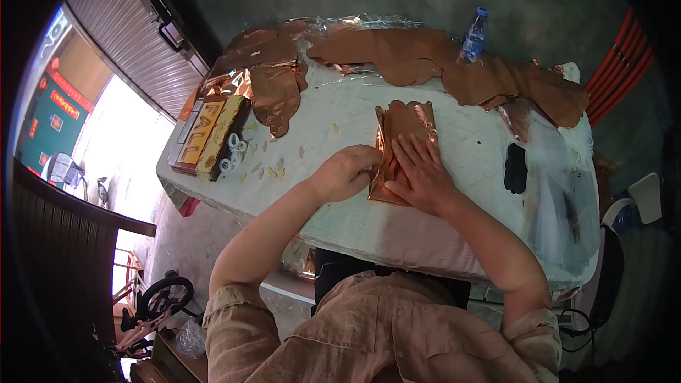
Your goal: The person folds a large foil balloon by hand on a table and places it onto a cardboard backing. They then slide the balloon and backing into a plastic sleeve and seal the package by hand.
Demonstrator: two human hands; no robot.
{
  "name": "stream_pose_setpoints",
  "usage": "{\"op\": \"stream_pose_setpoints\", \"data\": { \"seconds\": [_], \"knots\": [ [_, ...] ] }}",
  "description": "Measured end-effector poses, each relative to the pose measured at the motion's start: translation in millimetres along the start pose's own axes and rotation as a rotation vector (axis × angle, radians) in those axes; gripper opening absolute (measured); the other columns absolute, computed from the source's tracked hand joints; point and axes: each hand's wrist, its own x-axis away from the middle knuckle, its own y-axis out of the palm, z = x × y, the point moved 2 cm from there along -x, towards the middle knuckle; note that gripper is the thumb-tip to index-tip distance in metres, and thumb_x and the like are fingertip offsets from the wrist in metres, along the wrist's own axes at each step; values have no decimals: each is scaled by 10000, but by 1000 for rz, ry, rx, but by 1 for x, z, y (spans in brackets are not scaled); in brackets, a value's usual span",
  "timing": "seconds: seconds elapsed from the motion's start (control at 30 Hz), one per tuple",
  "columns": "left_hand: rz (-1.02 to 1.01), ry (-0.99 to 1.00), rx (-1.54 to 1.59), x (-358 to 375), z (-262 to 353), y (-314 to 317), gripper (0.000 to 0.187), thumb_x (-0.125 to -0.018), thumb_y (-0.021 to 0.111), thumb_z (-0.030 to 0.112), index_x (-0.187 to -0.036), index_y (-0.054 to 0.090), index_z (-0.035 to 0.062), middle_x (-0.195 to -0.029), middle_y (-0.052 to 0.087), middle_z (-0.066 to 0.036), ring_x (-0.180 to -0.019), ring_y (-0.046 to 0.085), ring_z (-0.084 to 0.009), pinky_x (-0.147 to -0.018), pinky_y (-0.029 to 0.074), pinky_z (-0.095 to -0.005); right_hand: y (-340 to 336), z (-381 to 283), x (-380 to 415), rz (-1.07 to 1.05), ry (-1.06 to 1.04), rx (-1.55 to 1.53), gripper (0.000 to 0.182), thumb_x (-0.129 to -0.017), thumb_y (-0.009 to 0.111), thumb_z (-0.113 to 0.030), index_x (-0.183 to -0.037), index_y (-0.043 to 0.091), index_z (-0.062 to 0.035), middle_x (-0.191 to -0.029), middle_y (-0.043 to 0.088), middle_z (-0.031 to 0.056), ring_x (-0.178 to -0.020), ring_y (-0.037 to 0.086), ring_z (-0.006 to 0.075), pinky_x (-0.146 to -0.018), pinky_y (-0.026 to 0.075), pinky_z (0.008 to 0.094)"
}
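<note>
Single head-worn fisheye view, looking steeply down and forward, close over the table (340,110) edge

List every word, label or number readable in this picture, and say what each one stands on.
"FALL": red letters on the flat yellow-orange card at the table's left edge.
Blue-capped plastic water bottle: label too small to read.
Green board with red signs outside the doorway: too blurred to read.

Your left hand (345,172) is curled into a loose fist, knuckles up, fingertips tucked under and out of sight. Your right hand (420,172) lies flat, palm down, fingers spread and pointing away from you. The two hands sit just beside each other (almost touching at the thumbs). Both forearms are bare, sleeves rolled to the elbows, angling inward from your body.
</note>
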Motion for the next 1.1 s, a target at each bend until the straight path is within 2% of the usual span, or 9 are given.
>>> {"op": "stream_pose_setpoints", "data": {
  "seconds": [0.03, 0.1, 0.2, 0.3, 0.53, 0.63, 0.73, 0.93, 1.1],
  "knots": [
    [-2, 1, 3, -1, -1, 1, 395, -712, 558, -26, -1107, 569, -28, -1094, 611, -180, -1082, 570, -294, -928, 467, -382, 0, 0, 0, -1, 3, 0, 807, -897, 482, -537, -1475, 238, -28, -1525, 247, 179, -1430, 168, 348, -1162, 93, 467],
    [33, -331, 451, -5, -6, 1, 428, -788, 571, 6, -1201, 459, 1, -1057, 638, -127, -1001, 607, -205, -880, 478, -319, 1, 0, 0, 4, -4, 8, 812, -896, 484, -537, -1481, 225, -38, -1530, 237, 175, -1432, 161, 344, -1163, 92, 463],
    [63, -554, 496, -14, 4, -3, 438, -834, 623, 76, -1213, 409, 38, -1011, 653, -69, -912, 614, -126, -817, 481, -266, 0, 0, 0, -12, 9, 7, 822, -893, 489, -539, -1489, 204, -49, -1533, 228, 170, -1434, 155, 340, -1163, 90, 461],
    [169, -559, 333, -20, 8, 3, 459, -809, 694, 108, -1180, 433, 39, -965, 664, -58, -816, 616, -122, -768, 489, -260, 1, 0, 0, -13, 9, 19, 828, -891, 492, -544, -1495, 190, -64, -1535, 224, 170, -1435, 154, 339, -1163, 91, 460],
    [308, -511, 413, -19, -2, 16, 521, -756, 727, 28, -1194, 446, 44, -1010, 588, -62, -820, 580, -115, -755, 499, -271, -1, -2, 1, -20, 18, 23, 785, -891, 495, -546, -1503, 205, -148, -1544, 199, 166, -1437, 147, 339, -1161, 87, 471],
    [308, -506, 416, -17, -7, 20, 513, -729, 690, -49, -1184, 467, 33, -1044, 540, -101, -890, 595, -195, -767, 509, -310, 0, -2, 1, -45, 10, 61, 763, -889, 496, -552, -1495, 237, -167, -1549, 185, 166, -1439, 138, 342, -1159, 79, 484],
    [353, -330, 190, -17, -2, 19, 529, -716, 695, -45, -1188, 466, 21, -1064, 525, -113, -880, 578, -206, -777, 502, -315, 3, 0, 1, -35, 1, 48, 751, -888, 496, -556, -1482, 272, -156, -1550, 178, 170, -1441, 125, 346, -1158, 73, 490],
    [333, -519, 52, -26, -5, 13, 518, -712, 739, 76, -1150, 467, 28, -1040, 552, -169, -863, 597, -277, -752, 500, -359, 4, -1, 1, -57, 35, 63, 752, -886, 484, -569, -1475, 289, -143, -1549, 175, 176, -1443, 115, 346, -1158, 60, 494],
    [166, -748, -76, -35, -7, 5, 402, -691, 772, 273, -949, 567, 43, -768, 629, -98, -745, 638, -271, -672, 500, -378, 7, 1, 0, -46, 33, 69, 755, -890, 460, -581, -1477, 281, -141, -1550, 171, 176, -1443, 111, 346, -1157, 48, 496]
  ]
}}
